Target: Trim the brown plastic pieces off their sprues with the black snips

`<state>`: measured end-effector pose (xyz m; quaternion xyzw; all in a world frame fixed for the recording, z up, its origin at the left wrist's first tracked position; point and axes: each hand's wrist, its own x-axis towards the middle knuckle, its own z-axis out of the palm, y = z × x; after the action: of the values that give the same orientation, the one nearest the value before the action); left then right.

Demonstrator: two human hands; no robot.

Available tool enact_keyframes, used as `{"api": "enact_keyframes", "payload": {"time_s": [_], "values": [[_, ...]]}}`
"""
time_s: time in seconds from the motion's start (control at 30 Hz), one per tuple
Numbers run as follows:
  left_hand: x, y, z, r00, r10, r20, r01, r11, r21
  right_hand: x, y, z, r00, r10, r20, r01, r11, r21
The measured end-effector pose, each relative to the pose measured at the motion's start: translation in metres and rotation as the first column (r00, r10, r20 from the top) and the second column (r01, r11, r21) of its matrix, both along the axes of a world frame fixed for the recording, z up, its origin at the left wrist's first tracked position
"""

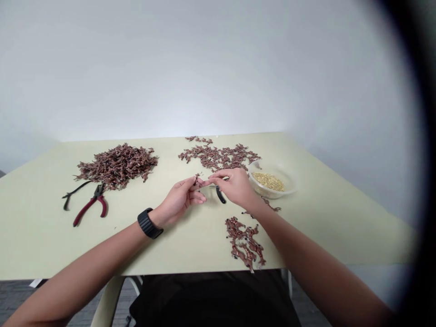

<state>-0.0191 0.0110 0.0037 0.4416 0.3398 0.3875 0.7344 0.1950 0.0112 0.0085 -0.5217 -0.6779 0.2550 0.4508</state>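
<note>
My left hand [182, 196], with a black watch [149, 223] on its wrist, pinches a small brown piece [196, 178] between thumb and fingers at the middle of the table. My right hand [235, 185] meets it from the right, fingers closed around a black-handled tool [220, 195] whose handle sticks out below the palm. The tool's tip is hidden between the two hands.
A pale green table [47, 245] carries a big heap of brown pieces [117, 165] at the back left, a flatter spread [220, 156] behind my hands, a small cluster [245, 240] near the front edge. Red-handled pliers [91, 205], a black tool [73, 193], a clear bowl of tan grains [270, 180].
</note>
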Motion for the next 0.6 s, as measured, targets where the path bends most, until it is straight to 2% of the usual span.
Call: {"api": "enact_keyframes", "payload": {"time_s": [0.07, 0.17, 0.4, 0.5, 0.6], "values": [[0.0012, -0.001, -0.0003, 1.0, 0.015, 0.015, -0.014, 1.0, -0.013, -0.0042, -0.0004, -0.0036, 1.0, -0.019, 0.01, 0.018, 0.998, 0.052], [0.0023, -0.0006, -0.0014, 0.999, 0.047, 0.015, -0.047, 0.999, 0.003, -0.0064, -0.0003, -0.0067, 0.999, -0.033, -0.024, 0.034, 0.998, 0.056], [0.0009, 0.0005, -0.004, 1.0, 0.025, -0.014, -0.024, 0.998, 0.061, -0.0068, 0.0026, -0.0106, 0.993, -0.042, -0.113, 0.036, 0.998, -0.056], [0.0002, -0.0004, -0.0045, 1.0, 0.007, -0.015, -0.005, 0.996, 0.094, -0.0053, 0.0039, -0.0088, 0.983, -0.006, -0.186, -0.022, 0.988, -0.151], [-0.0003, 0.0009, -0.0075, 1.0, 0.006, -0.026, -0.003, 0.993, 0.114, -0.0029, 0.0036, -0.0056, 0.982, 0.034, -0.188, -0.068, 0.982, -0.176]]}}
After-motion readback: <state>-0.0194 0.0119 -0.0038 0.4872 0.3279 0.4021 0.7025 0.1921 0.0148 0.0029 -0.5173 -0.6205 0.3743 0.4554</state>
